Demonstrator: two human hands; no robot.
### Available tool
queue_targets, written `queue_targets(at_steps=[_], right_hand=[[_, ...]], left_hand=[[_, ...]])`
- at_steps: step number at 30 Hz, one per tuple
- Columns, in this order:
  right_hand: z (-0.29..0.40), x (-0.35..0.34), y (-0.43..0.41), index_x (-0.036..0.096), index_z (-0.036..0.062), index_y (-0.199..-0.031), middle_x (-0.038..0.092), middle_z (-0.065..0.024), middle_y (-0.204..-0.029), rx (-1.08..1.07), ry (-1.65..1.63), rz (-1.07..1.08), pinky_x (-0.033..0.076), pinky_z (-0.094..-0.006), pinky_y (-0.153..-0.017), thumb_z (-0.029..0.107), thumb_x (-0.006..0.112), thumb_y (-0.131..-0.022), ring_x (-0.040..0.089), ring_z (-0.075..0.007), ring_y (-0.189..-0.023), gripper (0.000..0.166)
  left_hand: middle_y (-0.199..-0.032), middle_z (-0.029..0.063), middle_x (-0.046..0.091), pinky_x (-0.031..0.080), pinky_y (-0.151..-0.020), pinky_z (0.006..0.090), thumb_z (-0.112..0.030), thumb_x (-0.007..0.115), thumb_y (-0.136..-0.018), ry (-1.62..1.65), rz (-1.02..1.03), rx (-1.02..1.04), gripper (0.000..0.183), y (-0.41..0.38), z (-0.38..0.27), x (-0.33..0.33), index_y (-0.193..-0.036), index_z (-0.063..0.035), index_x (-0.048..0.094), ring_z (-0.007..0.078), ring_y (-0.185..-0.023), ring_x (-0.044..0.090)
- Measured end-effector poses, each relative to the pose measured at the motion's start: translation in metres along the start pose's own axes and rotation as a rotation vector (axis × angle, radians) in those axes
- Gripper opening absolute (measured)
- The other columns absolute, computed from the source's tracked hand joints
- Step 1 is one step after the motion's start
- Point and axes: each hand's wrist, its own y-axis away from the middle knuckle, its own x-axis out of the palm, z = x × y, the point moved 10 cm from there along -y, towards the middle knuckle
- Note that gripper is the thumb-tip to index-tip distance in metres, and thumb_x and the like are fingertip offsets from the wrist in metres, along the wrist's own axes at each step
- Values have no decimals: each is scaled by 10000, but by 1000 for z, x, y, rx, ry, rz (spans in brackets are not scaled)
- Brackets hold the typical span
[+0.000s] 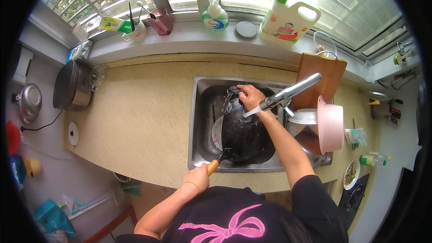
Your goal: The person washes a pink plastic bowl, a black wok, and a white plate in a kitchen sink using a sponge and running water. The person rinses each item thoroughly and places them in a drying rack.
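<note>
My left hand (197,178) grips the wooden handle (213,167) of a black wok (241,138), which is tilted in the stainless steel sink (193,125). My right hand (252,97) is at the wok's far side, its fingers bent near wet, whitish streaks. Whether it holds a scrubber there cannot be made out. Water (252,112) runs from the chrome faucet (293,91) into the wok, beside my right wrist. Partly hidden under the wok, a pale plate (217,131) lies in the sink with a dark, thin utensil (213,112) near it.
Right of the sink stand a wooden cutting board (312,81), a pink basin (332,125) and a white bowl (303,116). A plate of food (351,174) is farther right. Soap (215,17) and a large detergent jug (287,20) line the sill. A dark appliance (72,86) sits left.
</note>
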Motion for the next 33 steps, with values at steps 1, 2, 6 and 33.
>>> queue_targets(at_steps=[1, 2, 6, 33], right_hand=[[-13, 2, -7, 616, 46, -1015, 597, -161, -1018, 37, 41, -5, 458, -391, -836, 189, 530, -756, 570, -326, -936, 308], [-9, 4, -5, 613, 43, -1022, 594, -159, -1031, -65, 55, -77, 452, -393, -849, 185, 537, -754, 562, -327, -962, 313], [100, 28, 72, 620, 86, -1031, 581, -97, -1093, -434, 173, -99, 365, -419, -952, 179, 629, -721, 504, -319, -1085, 324], [60, -18, 79, 652, 82, -793, 542, -88, -712, -153, 144, -361, 421, -370, -601, 112, 670, -717, 537, -273, -667, 84]], left_hand=[[-794, 261, 603, 479, -700, 470, -97, 566, -712, -8, 10, 0, 263, -2, 2, 2, -923, 26, 468, 420, -765, 594], [-789, 264, 600, 477, -698, 469, -102, 579, -706, -13, 14, 6, 276, -4, 4, 1, -922, 27, 465, 418, -763, 593], [-768, 271, 594, 471, -701, 469, -109, 592, -700, 60, -28, -12, 292, -5, 28, 15, -925, 27, 465, 424, -752, 586], [-522, -27, 338, 217, -299, 181, -345, 456, -927, 1601, 893, -312, 302, 38, 0, 89, -775, -88, 411, 36, -358, 288]])
